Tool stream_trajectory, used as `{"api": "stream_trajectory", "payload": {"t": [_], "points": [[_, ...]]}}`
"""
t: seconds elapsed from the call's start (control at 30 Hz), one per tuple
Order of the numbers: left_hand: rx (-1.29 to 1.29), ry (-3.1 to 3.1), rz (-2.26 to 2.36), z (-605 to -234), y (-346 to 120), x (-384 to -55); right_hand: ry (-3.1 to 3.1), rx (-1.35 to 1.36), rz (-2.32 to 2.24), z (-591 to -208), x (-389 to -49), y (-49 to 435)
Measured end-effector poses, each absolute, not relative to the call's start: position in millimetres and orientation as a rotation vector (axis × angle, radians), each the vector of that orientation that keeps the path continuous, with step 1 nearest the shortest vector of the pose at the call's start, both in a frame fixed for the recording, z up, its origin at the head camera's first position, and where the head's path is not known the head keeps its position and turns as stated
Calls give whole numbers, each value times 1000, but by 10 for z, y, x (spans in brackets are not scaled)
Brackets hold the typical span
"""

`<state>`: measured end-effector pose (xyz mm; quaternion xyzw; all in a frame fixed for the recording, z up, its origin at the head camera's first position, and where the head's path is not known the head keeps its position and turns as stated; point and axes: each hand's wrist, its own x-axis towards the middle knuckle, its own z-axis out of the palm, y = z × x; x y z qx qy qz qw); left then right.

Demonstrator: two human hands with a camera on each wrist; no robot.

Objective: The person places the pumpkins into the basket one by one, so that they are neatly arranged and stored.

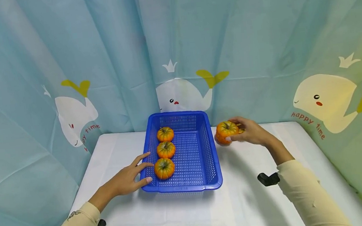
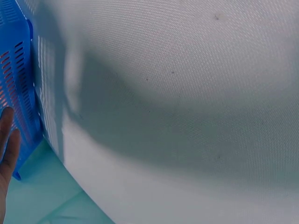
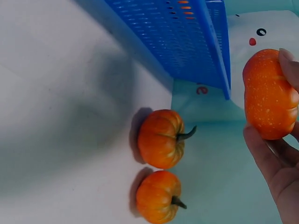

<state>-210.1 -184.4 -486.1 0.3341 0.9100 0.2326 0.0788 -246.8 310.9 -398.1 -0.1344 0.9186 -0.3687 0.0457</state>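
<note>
My right hand (image 1: 251, 131) grips a small orange pumpkin (image 1: 227, 128) between thumb and fingers, to the right of a blue plastic basket (image 1: 189, 188). In the right wrist view that pumpkin is raised off the table, while two more pumpkins stand on the white surface, a nearer-to-basket one (image 3: 161, 139) and another pumpkin (image 3: 159, 197) beside it. At the basket's left rim, my left hand (image 1: 125, 179) has its fingers spread and holds nothing. Inside the basket, three pumpkins form a column along the left side: a back pumpkin (image 1: 165, 134), a middle pumpkin (image 1: 166, 150) and a front pumpkin (image 1: 164, 169).
The basket stands on a white table (image 1: 185, 215), towards its back edge. Behind and around the table hangs a light blue curtain (image 1: 122, 60) with printed whales. The right part of the basket's perforated floor shows bare.
</note>
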Motion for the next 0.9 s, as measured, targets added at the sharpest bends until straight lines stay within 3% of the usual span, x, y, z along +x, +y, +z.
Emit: {"api": "stream_trajectory", "payload": {"t": [0.9], "points": [[1032,2735,719,-4869,-1849,-2104,2742,-468,-1111,-3908,-2812,2647]]}}
